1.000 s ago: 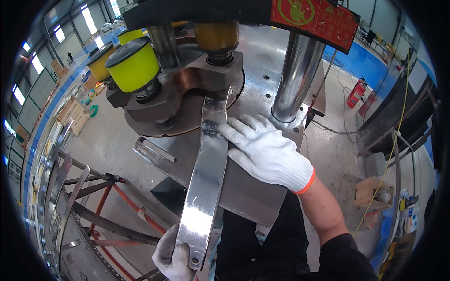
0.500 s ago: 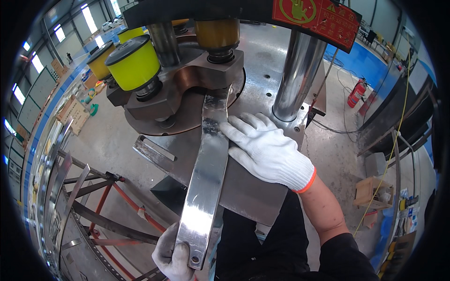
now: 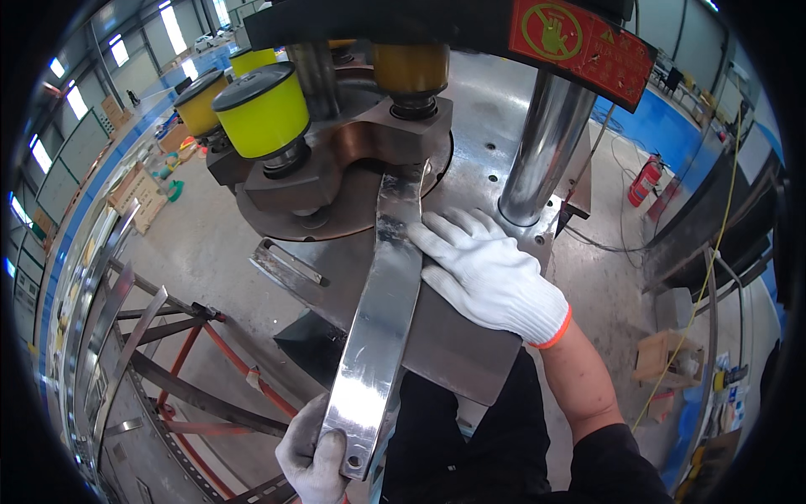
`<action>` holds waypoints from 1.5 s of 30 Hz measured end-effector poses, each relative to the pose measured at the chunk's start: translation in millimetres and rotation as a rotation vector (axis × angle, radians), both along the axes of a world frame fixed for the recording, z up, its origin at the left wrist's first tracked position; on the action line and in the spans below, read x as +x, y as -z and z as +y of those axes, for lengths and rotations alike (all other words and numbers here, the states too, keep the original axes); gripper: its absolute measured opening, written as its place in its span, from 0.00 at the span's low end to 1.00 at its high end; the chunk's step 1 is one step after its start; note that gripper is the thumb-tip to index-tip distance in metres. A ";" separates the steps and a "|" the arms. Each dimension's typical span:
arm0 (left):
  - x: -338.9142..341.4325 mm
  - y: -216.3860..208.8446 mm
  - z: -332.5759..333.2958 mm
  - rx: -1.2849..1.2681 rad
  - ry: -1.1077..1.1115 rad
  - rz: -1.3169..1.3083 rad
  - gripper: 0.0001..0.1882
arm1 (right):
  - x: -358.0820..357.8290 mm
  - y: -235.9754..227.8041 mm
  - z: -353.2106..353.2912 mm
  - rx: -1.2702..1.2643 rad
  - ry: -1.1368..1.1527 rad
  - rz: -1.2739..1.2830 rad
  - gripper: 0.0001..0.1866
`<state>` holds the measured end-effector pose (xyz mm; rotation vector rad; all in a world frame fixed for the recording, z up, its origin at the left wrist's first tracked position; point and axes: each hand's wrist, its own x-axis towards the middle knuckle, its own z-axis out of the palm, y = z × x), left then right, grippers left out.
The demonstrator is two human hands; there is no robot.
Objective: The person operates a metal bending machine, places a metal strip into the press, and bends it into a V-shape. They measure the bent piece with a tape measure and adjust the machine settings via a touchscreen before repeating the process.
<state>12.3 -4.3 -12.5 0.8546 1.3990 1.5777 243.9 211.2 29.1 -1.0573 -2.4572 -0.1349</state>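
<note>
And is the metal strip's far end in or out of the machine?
In: the metal strip runs beneath the dark upper block, which hides its tip. How deep it sits, I cannot tell.

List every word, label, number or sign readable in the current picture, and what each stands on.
Red sign on the dark upper beam: a hand symbol in a yellow ring with a slash, and a warning triangle; its lettering is blurred and not copied out.
Fire extinguisher: markings too small to read.
Metal strip: no lettering visible.
</note>
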 end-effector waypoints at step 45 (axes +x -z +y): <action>-1.8 -2.3 -0.4 -0.009 0.006 -0.058 0.31 | 0.0 2.8 -1.1 -0.002 0.035 -0.022 0.26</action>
